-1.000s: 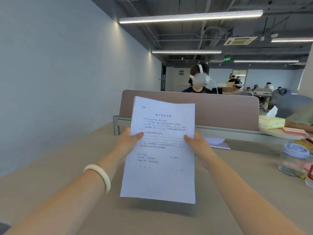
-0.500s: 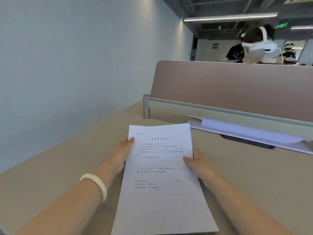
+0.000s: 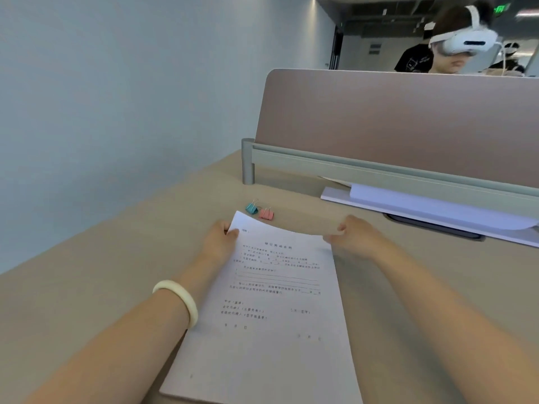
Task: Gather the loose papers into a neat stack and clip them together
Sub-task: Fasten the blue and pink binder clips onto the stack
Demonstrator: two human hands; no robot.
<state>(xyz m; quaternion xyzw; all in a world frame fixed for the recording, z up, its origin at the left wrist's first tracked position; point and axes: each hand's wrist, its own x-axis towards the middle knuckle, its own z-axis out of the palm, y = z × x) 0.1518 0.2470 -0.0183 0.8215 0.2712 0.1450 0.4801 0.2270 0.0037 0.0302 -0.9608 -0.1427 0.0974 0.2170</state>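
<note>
Where the tabletop (image 3: 116, 287) fills the lower view, it carries every item listed below. A padded divider panel (image 3: 393, 118) stands across its far edge, from 12 to 3 o'clock. Behind the panel sits a person wearing a white headset (image 3: 463, 42).

The stack of papers (image 3: 271, 330) lies at the centre, printed side up, long axis running from 6 to 12 o'clock. Its near end rests flat on the tabletop; its far edge is raised and bowed.

A second pile of white sheets (image 3: 423, 205) lies under the divider rail, at 2 o'clock from the stack and well apart from it.

The left hand (image 3: 218, 243) pinches the stack's far corner at 10 o'clock, thumb on top. The right hand (image 3: 355, 236) grips the far corner at 2 o'clock, fingers curled round the edge. A pale bangle (image 3: 180, 298) sits on the left wrist.

Two binder clips lie on the tabletop at 12 o'clock, just beyond the stack: a teal clip (image 3: 251, 208) and, just beside it at 3 o'clock, a pink clip (image 3: 266, 214). Neither hand touches either clip.
</note>
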